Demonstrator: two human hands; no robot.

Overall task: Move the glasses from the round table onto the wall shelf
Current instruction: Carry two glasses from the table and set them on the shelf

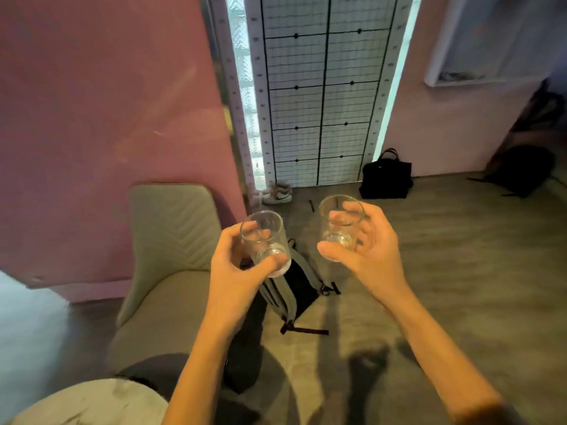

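Note:
Each of my hands carries one clear, empty drinking glass in the air above the floor. My left hand [236, 265] is wrapped around the left glass [264, 237], which tilts with its mouth toward the upper left. My right hand [372, 250] grips the right glass [339, 223] from the side, thumb under its base. A recessed white wall shelf [478, 79] sits in the pink wall at the upper right, far from both hands. The round table is out of view.
A beige upholstered chair [171, 240] stands at the left beside the pink wall. A grey and black backpack [296, 289] lies on the floor under my hands. A black bag [386, 179] and shoes [277, 194] sit by the gridded door; another dark bag [524, 173] rests at the far right.

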